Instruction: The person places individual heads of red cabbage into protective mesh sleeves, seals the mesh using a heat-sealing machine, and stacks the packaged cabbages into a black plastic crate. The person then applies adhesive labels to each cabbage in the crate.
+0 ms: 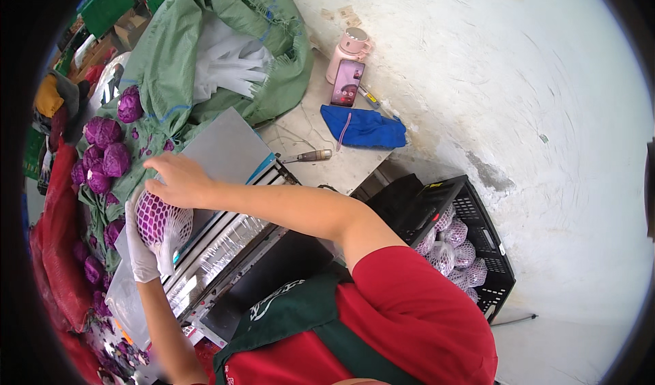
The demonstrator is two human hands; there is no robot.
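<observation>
A purple cabbage in a white foam net sleeve (157, 220) rests in my left hand (140, 247), which wears a white glove and is curled around its left side. My bare right hand (179, 180) lies over the cabbage's upper edge, its finger and thumb spread apart; part of the hand is hidden. Loose net gathers at the cabbage's lower right. Both hands are over a metal-topped machine (225, 147) with a strip of clear film (233, 241) along its near side. Bare purple cabbages (105, 152) lie on green woven sacking to the left.
A green woven sack (169, 52) holding white foam nets (230, 62) stands beyond. On the table are a screwdriver (314, 155), blue cloth (363, 126), phone (348, 83), pink flask (348, 52) and cutter knife (369, 97). A black crate (483, 231) at right holds netted cabbages (455, 234). Red mesh sacks (61, 241) lie left.
</observation>
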